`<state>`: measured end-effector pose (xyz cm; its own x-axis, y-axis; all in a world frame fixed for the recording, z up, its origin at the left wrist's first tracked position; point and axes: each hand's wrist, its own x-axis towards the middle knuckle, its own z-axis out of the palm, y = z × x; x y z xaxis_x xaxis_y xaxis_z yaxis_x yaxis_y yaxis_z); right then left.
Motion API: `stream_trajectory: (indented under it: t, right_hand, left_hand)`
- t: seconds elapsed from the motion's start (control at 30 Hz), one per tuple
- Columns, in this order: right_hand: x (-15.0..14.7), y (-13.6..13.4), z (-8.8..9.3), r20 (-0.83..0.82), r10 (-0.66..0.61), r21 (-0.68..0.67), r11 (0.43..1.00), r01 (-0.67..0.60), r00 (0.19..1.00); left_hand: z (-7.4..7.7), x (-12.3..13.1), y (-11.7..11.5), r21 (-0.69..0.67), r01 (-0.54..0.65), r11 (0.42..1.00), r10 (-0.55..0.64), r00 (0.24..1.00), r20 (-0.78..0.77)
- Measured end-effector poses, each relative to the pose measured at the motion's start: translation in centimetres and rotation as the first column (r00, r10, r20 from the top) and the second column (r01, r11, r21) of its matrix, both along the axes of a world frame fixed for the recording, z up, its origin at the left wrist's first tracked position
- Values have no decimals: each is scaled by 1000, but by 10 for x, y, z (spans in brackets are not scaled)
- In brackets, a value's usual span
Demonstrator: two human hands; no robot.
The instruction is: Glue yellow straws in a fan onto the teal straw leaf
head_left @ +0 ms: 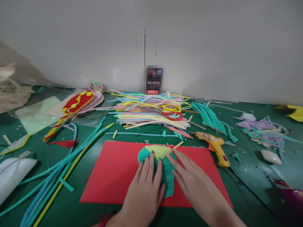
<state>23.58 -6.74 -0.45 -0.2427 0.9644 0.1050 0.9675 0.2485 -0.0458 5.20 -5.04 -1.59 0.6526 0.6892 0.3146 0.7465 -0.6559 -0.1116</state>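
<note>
Grip first: neither hand is closed on anything. Head camera view, looking down at a green counter point(246, 176).

My left hand point(144, 186) lies flat and open, fingers spread, pressing down on a fan-shaped piece point(167, 181) made of ribbed teal strips with a pale yellow striped patch at its far end. My right hand point(191, 179) is also flat and open. Its fingers slant in from the right, and their tips rest on the piece's right edge.

The fan-shaped piece sits directly under and between both hands, on a smooth red sheet point(111, 173). Its long axis runs away from me, rounded end farthest. The left hand covers more of it. The right fingertips lie beside a thin yellow strip point(176, 145) that juts diagonally off the top right.

Just right of the sheet lies a yellow glue gun point(214, 145), nozzle pointing left. Beyond the sheet is a loose heap of pastel strips point(146, 115), soft and fuzzy-looking, with red-handled scissors point(174, 115) on top. A teal bundle point(210, 118) lies to the right of the heap. Long blue, teal and yellow strands point(59, 173) sweep along the left. A red-and-yellow finished ornament point(75, 104) rests at the far left, well apart.
</note>
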Motion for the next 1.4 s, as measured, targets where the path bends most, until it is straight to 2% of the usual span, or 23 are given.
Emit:
stream_trajectory:
  t: [0.27,0.5,0.77,1.07,1.27,1.4]
  right_hand:
    - [4,-1,0,12,59,-109,992,-57,998]
    - [4,-5,-15,59,40,-48,998,-37,997]
    - [0,0,-1,83,47,23,999,-49,995]
    - [-3,-7,-14,36,18,17,1000,-19,999]
    - [-3,-6,-4,33,35,-40,999,-33,999]
    - [-3,-4,0,50,49,-32,998,-47,998]
  left_hand:
    - [0,1,0,39,6,999,-7,1000,22]
    - [1,1,1,65,21,998,-24,999,34]
    - [1,1,2,66,24,998,-25,1000,18]
    - [0,1,0,88,9,996,-11,1000,24]
    - [5,3,2,80,-17,997,11,998,65]
    - [6,2,1,85,-11,996,6,998,66]
